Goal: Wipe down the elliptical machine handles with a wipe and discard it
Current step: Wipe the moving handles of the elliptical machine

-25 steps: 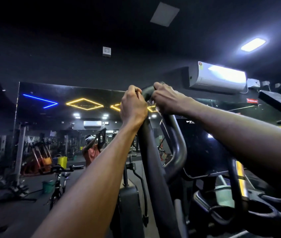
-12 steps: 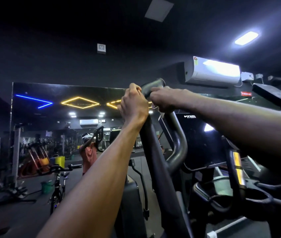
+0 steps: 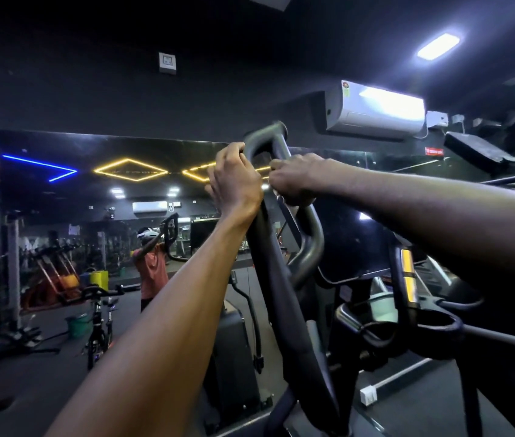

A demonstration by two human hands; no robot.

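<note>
Both hands (image 3: 237, 181) (image 3: 294, 181) grip the handle (image 3: 269, 247) below its top.

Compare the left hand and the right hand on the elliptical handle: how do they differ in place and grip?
The left hand grips the straight outer bar of the handle below its top bend; the right hand grips the inner curved branch. The left hand shows its back, fingers wrapped out of sight; the right hand shows knuckles from the side. Both hold the same handle at similar height. No wipe is clearly visible.

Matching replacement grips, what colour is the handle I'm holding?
Black handle, seen in the head view.
</note>
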